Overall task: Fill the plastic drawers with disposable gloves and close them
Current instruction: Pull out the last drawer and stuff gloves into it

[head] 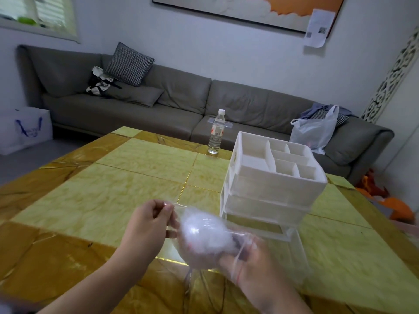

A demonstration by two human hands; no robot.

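I pinch the glove bag [201, 236] with my left hand [149, 223]; my right hand [247, 257] grips it. I should aim for the open bottom drawer [272, 232].

White drawers [272, 177], yellow marbled table [113, 177]

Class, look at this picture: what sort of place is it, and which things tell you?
Most likely a home living room: a long grey sofa with cushions, a large framed picture on the wall, and a low tiled table.

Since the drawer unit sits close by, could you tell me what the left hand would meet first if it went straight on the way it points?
Probably the bag of gloves that the left hand already pinches; past it lies the drawer unit, though depth is unclear.
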